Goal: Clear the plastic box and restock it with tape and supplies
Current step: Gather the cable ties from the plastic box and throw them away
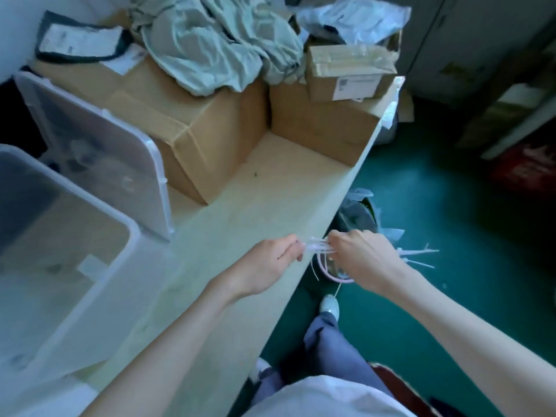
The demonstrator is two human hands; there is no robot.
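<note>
The person's left hand (272,260) and right hand (359,256) meet at the edge of a pale wooden tabletop (270,188), both pinching a small bundle of thin white plastic cable ties (319,250). The left hand's curled fingers grip one end; the right hand clenches the bundle just beside it, with loose tie ends sticking out past that hand's far side. The bundle hangs over the table's edge, above a small bin with a pink rim (334,276) on the dark green floor (436,206); clear plastic wrapping fills the bin beyond the hands.

Well to the left of the grip stands the large clear plastic box (60,266), and its translucent lid (99,152) leans upright just beyond it. Farther from the hands, brown cardboard cartons (192,127) crowd the back of the table, with a crumpled pale green cloth (210,43) heaped on them and a small labelled carton (349,73) stacked to the right. Grey cabinet doors (469,37) close the room's far side. Below the grip, the person's blue trouser leg (331,347) and a white shoe (329,305) show on the floor.
</note>
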